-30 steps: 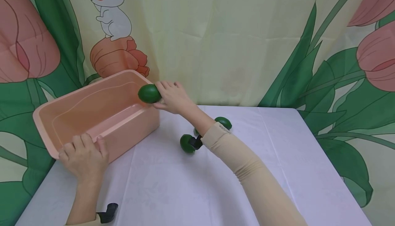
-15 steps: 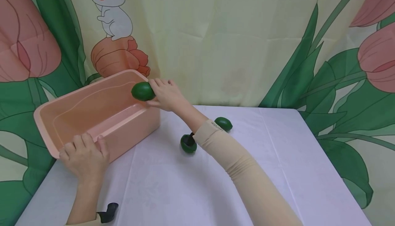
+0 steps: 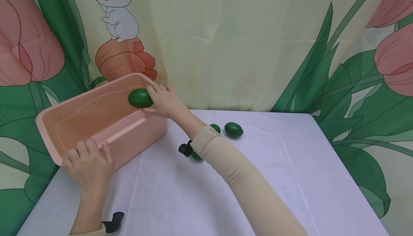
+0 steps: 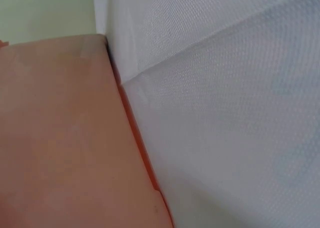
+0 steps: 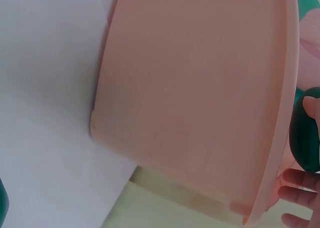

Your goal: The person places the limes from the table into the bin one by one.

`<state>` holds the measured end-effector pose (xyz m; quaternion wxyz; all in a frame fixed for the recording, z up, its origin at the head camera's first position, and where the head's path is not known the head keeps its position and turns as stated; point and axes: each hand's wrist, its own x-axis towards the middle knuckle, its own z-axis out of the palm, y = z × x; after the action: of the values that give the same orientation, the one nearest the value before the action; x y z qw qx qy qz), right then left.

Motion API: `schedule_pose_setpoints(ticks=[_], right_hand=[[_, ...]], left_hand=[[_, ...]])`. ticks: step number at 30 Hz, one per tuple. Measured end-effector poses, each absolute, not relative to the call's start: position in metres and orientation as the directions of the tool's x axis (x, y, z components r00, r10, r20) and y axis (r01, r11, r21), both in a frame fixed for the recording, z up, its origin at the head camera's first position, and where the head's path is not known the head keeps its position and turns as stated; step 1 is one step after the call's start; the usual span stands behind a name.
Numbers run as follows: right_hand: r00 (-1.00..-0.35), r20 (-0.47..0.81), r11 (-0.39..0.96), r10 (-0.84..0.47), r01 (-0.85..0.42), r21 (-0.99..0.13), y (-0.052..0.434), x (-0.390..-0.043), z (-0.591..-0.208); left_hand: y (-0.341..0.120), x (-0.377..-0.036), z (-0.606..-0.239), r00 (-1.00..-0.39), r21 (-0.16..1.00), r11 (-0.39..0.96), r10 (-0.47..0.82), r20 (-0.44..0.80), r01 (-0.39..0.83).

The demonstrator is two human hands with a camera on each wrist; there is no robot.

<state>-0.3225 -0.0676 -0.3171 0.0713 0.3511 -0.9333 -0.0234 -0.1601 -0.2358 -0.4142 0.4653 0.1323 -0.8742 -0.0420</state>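
My right hand (image 3: 164, 101) holds a dark green lime (image 3: 139, 98) above the far right end of a pink plastic bin (image 3: 143, 135), over its opening. In the right wrist view, thumb and fingers are on the lime (image 5: 304, 133) just past the bin's rim (image 5: 290, 62). My left hand (image 3: 88, 162) grips the bin's near left rim, fingers curled over the edge. The left wrist view shows only the bin's outer wall (image 4: 60, 128) and the cloth. The visible part of the bin's floor holds nothing.
Several things lie behind or beside my right forearm: one lime (image 3: 233, 130) in plain sight, another lime (image 3: 215, 128) partly covered by the sleeve, and a third lime (image 3: 197, 156) mostly hidden. A white cloth (image 3: 167, 193) covers the table. A printed curtain (image 3: 226, 49) hangs behind.
My right hand has carried the lime leftward, from the bin's right rim to over its opening. My left hand has stayed on the rim.
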Motion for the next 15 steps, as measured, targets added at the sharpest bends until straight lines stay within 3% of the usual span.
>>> schedule_pose_setpoints(ticks=[6,15], right_hand=[[-0.747,0.114,0.756,-0.655,-0.651,0.072,-0.073,-0.323,-0.32],[-0.774,0.075,0.778,-0.628,-0.626,0.057,-0.08,-0.325,-0.321]], left_hand=[[-0.235,-0.16,-0.414,-0.552,0.193,0.961,-0.273,0.788,-0.201],[-0.235,-0.16,-0.414,-0.534,0.204,0.959,-0.278,0.798,-0.195]])
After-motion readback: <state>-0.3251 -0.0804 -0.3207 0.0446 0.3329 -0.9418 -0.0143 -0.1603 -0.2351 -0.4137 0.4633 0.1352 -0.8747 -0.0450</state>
